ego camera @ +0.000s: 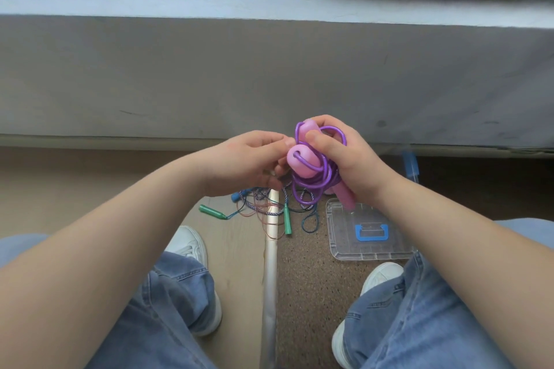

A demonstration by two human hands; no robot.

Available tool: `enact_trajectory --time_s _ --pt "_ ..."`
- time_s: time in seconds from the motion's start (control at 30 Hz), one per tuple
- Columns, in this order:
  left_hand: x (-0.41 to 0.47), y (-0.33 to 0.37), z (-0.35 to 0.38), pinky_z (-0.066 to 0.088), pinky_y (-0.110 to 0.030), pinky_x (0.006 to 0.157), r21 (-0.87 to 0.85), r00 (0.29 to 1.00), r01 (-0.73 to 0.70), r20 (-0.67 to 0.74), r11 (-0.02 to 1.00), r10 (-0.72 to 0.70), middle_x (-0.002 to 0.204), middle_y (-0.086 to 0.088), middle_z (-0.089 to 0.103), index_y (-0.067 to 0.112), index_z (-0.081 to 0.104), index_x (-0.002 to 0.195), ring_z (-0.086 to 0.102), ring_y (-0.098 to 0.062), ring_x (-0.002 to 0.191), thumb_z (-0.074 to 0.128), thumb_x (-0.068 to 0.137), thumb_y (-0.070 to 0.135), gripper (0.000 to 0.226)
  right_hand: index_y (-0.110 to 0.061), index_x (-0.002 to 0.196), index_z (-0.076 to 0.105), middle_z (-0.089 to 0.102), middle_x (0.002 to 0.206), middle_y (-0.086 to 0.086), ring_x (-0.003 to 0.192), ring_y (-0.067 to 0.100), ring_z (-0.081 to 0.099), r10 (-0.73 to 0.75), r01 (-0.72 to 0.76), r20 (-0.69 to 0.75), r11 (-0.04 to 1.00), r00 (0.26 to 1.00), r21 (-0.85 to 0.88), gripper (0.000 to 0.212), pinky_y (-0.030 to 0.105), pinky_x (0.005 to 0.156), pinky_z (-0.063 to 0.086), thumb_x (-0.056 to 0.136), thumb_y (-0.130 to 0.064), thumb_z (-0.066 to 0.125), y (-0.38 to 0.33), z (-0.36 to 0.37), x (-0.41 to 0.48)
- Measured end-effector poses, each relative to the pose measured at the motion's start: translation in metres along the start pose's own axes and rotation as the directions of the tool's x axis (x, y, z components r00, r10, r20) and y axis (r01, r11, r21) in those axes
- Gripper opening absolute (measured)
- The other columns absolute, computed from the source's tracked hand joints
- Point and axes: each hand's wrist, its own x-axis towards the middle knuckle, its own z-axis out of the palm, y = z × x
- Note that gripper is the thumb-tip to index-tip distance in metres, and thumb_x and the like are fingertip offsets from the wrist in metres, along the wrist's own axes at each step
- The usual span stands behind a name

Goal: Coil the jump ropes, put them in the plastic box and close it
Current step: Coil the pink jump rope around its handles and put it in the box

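A purple jump rope (311,180) with two pink handles is bunched in coils between my hands, held above the floor. My right hand (344,159) grips the bundle and both handles. My left hand (245,162) pinches the rope beside the nearer pink handle. Below, on the floor, lie tangled jump ropes (263,207): one with green handles, one with a blue handle. A clear plastic lid with a blue handle (370,234) lies flat on the floor to the right. The box body is mostly hidden; a blue clip (410,165) shows behind my right wrist.
A grey ledge or wall (269,75) rises just beyond my hands. A silver floor strip (271,272) divides the beige floor from the speckled brown carpet. My knees in blue jeans and white shoes frame the ropes and lid.
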Motion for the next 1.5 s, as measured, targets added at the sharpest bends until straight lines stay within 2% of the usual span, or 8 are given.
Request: enact_trajectory --time_s 0.2,0.43,0.6,0.7,0.9,1.17,1.37,1.5 --pt "0.004 -0.004 0.013 0.052 -0.036 0.079 -0.054 0.998 -0.016 -0.061 0.998 0.013 0.068 0.002 0.039 0.006 0.056 0.098 0.043 -0.011 0.063 0.039 0.106 0.035 0.035 -0.023 0.133 0.050 0.069 0.112 0.006 0.092 0.013 0.070 0.015 -0.017 -0.029 0.997 0.999 -0.080 0.046 0.031 0.083 0.054 0.092 -0.039 0.063 0.000 -0.001 0.006" --pt "0.004 -0.009 0.022 0.058 -0.036 0.075 -0.171 0.988 -0.039 -0.154 0.984 0.013 0.073 -0.010 0.043 0.004 0.063 0.098 0.051 -0.021 0.072 0.057 0.097 0.036 0.033 -0.024 0.133 0.056 0.062 0.129 0.011 0.115 0.022 0.064 -0.004 0.033 0.194 0.989 0.981 -0.145 0.069 0.032 0.096 0.053 0.068 -0.039 0.074 -0.012 -0.008 0.000" --pt "0.008 -0.016 0.025 0.049 -0.037 0.076 -0.146 0.965 -0.058 -0.260 0.988 0.019 0.092 -0.016 0.053 0.001 0.062 0.101 0.052 -0.026 0.081 0.072 0.085 0.039 0.042 -0.020 0.119 0.056 0.065 0.110 0.013 0.086 0.016 0.065 -0.030 0.083 0.179 0.952 0.983 -0.294 0.053 0.042 0.081 0.061 0.074 -0.009 0.082 -0.011 -0.003 -0.005" --pt "0.007 -0.019 0.030 0.036 -0.038 0.071 -0.106 0.949 -0.117 -0.306 0.987 0.080 0.077 -0.013 0.048 0.006 0.058 0.083 0.041 -0.023 0.073 0.074 0.075 0.043 0.041 -0.018 0.114 0.056 0.062 0.086 0.004 0.064 0.011 0.059 -0.014 0.072 0.169 0.937 0.986 -0.341 0.043 0.023 0.053 0.053 0.079 0.001 0.073 -0.010 -0.006 -0.006" --pt "0.005 -0.019 0.027 0.025 -0.041 0.070 0.010 0.914 -0.141 -0.383 0.990 0.134 0.065 -0.010 0.042 0.001 0.046 0.067 0.032 -0.025 0.070 0.073 0.073 0.051 0.056 -0.024 0.104 0.057 0.060 0.084 -0.005 0.067 0.011 0.056 0.001 0.055 0.128 0.900 0.992 -0.432 0.040 0.033 0.063 0.054 0.073 -0.007 0.074 -0.002 -0.018 -0.001" --pt "0.004 -0.023 0.030 0.027 -0.038 0.068 0.095 0.901 -0.127 -0.406 0.987 0.155 0.069 -0.008 0.037 -0.004 0.042 0.071 0.032 -0.023 0.069 0.069 0.071 0.051 0.062 -0.028 0.101 0.055 0.059 0.081 -0.004 0.065 0.010 0.050 0.027 0.055 0.135 0.823 0.991 -0.566 0.040 0.028 0.061 0.049 0.071 -0.008 0.073 0.007 -0.018 -0.001" --pt "0.005 -0.033 0.027 0.054 -0.032 0.071 0.133 0.924 -0.076 -0.362 0.988 0.120 0.083 -0.001 0.064 0.011 0.064 0.086 0.057 -0.013 0.079 0.068 0.086 0.022 0.012 -0.035 0.105 0.055 0.060 0.096 -0.002 0.082 0.011 0.057 0.021 0.000 0.027 0.776 0.999 -0.631 0.040 0.021 0.067 0.051 0.073 -0.022 0.075 0.018 -0.024 -0.007" --pt "0.011 -0.029 0.025 0.058 -0.036 0.080 0.060 0.909 -0.083 -0.404 0.995 0.100 0.103 -0.007 0.072 0.009 0.064 0.111 0.069 -0.015 0.091 0.067 0.087 0.008 0.024 -0.034 0.106 0.061 0.062 0.098 -0.009 0.080 0.002 0.059 -0.015 0.002 -0.015 0.768 1.000 -0.641 0.034 0.014 0.070 0.045 0.077 -0.028 0.077 0.020 -0.022 -0.011"
